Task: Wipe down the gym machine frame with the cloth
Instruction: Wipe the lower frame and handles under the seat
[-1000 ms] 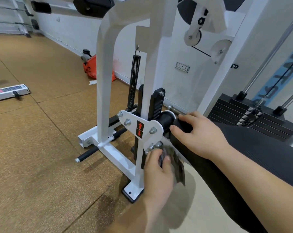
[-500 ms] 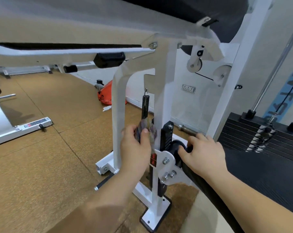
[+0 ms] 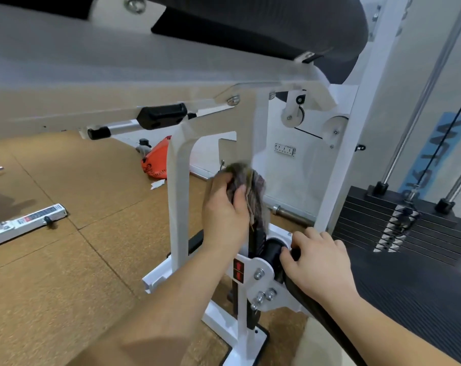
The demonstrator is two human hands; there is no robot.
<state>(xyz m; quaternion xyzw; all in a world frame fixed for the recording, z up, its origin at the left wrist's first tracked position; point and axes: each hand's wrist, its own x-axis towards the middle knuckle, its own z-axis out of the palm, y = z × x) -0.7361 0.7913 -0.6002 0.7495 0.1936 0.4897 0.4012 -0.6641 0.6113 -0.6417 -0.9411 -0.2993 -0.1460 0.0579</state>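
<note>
Two hands: left hand (image 3: 224,215) bunches the cloth (image 3: 253,191) against the frame upright (image 3: 259,128); right hand (image 3: 319,262) curls round the black roller (image 3: 273,250) beside it (bracing, probably).

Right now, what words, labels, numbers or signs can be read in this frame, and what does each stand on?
Nothing reads with certainty.
Blue wall banner: large dark letters, turned sideways and crossed by a cable; unreadable.
Black label on the white machine frame: two red marks, no words.
White sticker on the floor bar: print too small.
Orange bag: dark marking, blurred.
Weight stack: pale tags, blurred.
</note>
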